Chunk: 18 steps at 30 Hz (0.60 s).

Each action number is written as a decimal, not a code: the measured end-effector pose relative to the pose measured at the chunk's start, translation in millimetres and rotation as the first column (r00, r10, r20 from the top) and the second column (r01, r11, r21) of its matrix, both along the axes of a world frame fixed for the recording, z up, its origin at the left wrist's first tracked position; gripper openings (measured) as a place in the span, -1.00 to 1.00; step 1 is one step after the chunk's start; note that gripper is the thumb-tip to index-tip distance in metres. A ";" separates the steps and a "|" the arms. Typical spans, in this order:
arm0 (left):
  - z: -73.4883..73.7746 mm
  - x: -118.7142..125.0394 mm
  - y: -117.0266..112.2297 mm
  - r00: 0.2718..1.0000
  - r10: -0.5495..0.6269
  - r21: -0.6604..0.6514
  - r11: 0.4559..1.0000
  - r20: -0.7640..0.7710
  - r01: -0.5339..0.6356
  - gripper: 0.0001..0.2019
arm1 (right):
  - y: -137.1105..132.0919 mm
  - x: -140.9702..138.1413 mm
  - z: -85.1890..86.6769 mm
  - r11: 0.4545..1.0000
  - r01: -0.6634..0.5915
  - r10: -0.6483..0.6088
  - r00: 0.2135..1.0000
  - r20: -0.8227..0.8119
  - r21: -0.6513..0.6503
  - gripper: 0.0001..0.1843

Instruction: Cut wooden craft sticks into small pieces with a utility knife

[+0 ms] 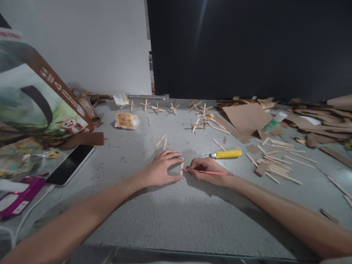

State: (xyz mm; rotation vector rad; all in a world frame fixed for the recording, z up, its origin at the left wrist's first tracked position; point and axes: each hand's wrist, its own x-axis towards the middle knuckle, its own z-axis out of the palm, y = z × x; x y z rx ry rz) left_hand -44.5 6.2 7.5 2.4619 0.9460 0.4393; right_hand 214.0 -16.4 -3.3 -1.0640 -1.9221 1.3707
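Observation:
Between thumb and fingertips, my left hand (163, 167) steadies a short wooden stick (182, 168) on the grey tabletop. A red pencil (214, 172) is gripped in my right hand (205, 168), its tip at the stick's side. Just beyond my left hand lie joined light wooden sticks (162, 141) forming an angle. A yellow utility knife (228, 153) with its blade out rests past my right hand, near a loose stick (218, 144).
Several star-shaped stick pieces (173, 109) stand along the back. To the right are loose sticks (277, 167), cardboard (247, 119) and a glue stick (275, 121). A phone (70, 165), a purple device (22, 196) and a large printed bag (41, 95) occupy the left.

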 end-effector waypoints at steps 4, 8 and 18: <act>-0.6 0.0 -0.1 1.000 0.010 -0.005 1.000 -0.021 -0.010 -0.44 | 0.5 0.3 -1.2 1.000 0.002 -0.002 1.000 0.004 -0.010 -0.81; -1.9 -0.1 -0.8 1.000 0.010 -0.009 1.000 -0.001 -0.010 -0.45 | 1.0 1.1 -4.3 1.000 0.001 -0.001 1.000 -0.025 -0.008 -0.79; 7.0 -2.6 -2.0 0.992 -0.120 0.012 0.993 0.038 0.120 -0.65 | -5.2 9.4 -6.3 0.994 0.082 -0.071 0.987 -0.147 0.072 -0.66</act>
